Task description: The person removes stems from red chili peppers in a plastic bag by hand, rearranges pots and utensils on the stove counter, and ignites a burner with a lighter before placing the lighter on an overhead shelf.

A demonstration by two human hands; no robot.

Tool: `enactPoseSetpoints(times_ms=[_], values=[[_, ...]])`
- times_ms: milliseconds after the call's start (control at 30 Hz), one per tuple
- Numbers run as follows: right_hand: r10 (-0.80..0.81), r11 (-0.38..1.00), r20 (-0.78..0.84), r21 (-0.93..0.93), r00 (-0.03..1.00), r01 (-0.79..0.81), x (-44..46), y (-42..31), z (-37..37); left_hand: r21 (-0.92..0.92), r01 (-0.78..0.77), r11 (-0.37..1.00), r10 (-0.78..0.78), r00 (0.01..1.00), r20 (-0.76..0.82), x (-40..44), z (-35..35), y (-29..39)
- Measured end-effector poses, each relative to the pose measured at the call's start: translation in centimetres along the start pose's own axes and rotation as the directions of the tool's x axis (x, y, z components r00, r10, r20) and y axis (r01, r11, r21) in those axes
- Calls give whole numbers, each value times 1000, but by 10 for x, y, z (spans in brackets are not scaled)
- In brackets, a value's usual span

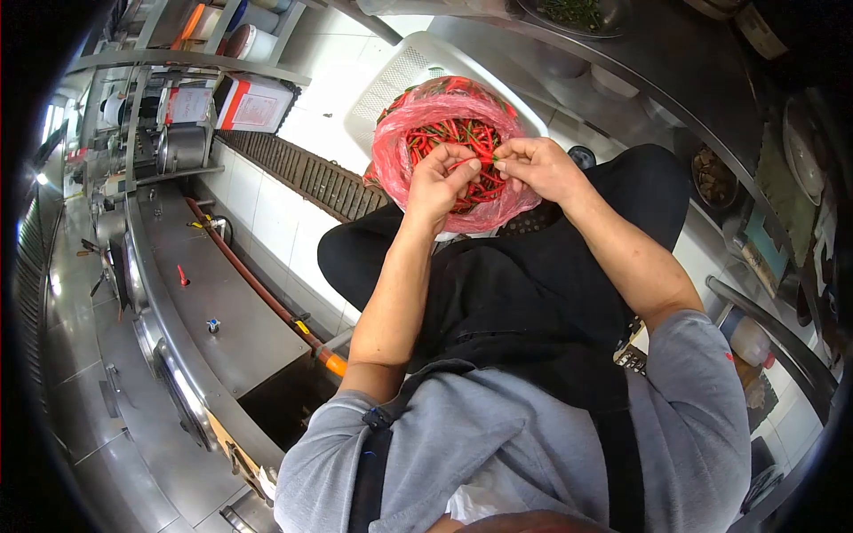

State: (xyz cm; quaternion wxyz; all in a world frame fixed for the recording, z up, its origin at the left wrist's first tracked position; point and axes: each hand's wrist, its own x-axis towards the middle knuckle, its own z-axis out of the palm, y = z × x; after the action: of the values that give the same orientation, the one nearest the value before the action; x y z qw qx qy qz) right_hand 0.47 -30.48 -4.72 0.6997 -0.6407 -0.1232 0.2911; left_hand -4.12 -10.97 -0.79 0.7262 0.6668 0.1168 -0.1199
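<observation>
Between my hands is a slim red chili pepper (486, 161) with a green stem end. My left hand (435, 185) is closed, pinching the pepper's red body between thumb and fingers. On the other side, my right hand (542, 169) has thumb and fingertips pinched at the stem end. Both hands are just over an opened pink plastic bag (391, 147), filled with many red chili peppers (453, 136), some with green stems. The bag rests in or against a white perforated plastic basket (366, 99) between my knees.
A slotted drain grate (298, 173) runs along the tiled floor to the left. Beyond it stands a steel cooking counter (235, 329) with an orange-brown pipe (258, 271). A steel table (657, 67) curves close by on the right, holding a bowl of green pieces (573, 11).
</observation>
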Motion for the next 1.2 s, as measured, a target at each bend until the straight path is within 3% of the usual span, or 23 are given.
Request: enactPoseSetpoints(times_ms=[33, 67, 133, 200, 267, 333, 400, 467, 500, 533, 600, 700, 800, 867, 900, 967, 1067, 1133, 1200], values=[[-4, 1000, 9, 28, 1000, 4, -1, -2, 0, -140, 33, 990, -28, 999, 37, 1, -2, -4], [-7, 998, 18, 56, 1000, 6, -4, -4, 1, -140, 34, 990, -29, 999, 38, 1, -3, -8], [-2, 1000, 15, -31, 1000, 2, -9, -13, 6, -539, 185, 822, -170, 982, 78, 2, -2, -12], [4, 993, 15, -119, 1000, -2, -13, -15, 10, -597, 220, 772, -195, 975, 107, 1, -3, -18], [-428, 797, 92, -430, 899, 424, -15, -14, 13, -664, 333, 669, -286, 941, 183, 3, -9, -31], [-417, 784, 127, -451, 900, 427, -19, -17, 19, -652, 345, 675, -304, 935, 181, 1, -7, -34], [-436, 770, 199, -423, 878, 478, -19, -12, 24, -627, 250, 738, -286, 957, 44, -1, -1, -34], [-494, 744, 187, -414, 849, 524, -14, -8, 23, -603, 209, 770, -234, 971, 37, -4, 0, -26], [-267, 908, 91, -310, 959, 282, -14, -12, 22, -577, 165, 800, -180, 983, 32, -5, 0, -20], [-6, 984, 28, -177, 1000, 11, -14, -13, 21, -577, 167, 800, -182, 983, 32, -6, -1, -17], [-20, 991, 12, -131, 1000, 22, -11, -7, 16, -436, 129, 891, -67, 986, 154, -8, -4, -11], [61, 990, 26, -128, 998, -57, -10, -10, 14, -373, 103, 922, -66, 991, 113, -6, -1, -10], [48, 972, 21, -233, 999, -41, -12, -14, 15, -338, 86, 937, -63, 995, 78, -1, 2, -13], [-149, 895, 10, -424, 989, 140, -12, -11, 14, -334, 88, 939, -77, 996, 45, 0, 6, -10], [-150, 894, 11, -425, 989, 141, -13, -12, 14, -323, 104, 941, -91, 994, 55, 0, 6, -7], [-406, 727, 106, -564, 907, 392, -16, -13, 13, -313, 119, 942, -105, 993, 62, 0, 3, -6], [-511, 650, 163, -570, 844, 503, -16, -6, 19, -394, 198, 898, -163, 979, 122, 2, -3, -6], [-505, 631, 179, -591, 844, 503, -18, -4, 22, -388, 257, 885, -259, 965, 49, -1, -4, -5], [-354, 606, 349, -621, 868, 497, -24, -5, 28, -295, 289, 911, -269, 957, 109, 0, -14, -10]])
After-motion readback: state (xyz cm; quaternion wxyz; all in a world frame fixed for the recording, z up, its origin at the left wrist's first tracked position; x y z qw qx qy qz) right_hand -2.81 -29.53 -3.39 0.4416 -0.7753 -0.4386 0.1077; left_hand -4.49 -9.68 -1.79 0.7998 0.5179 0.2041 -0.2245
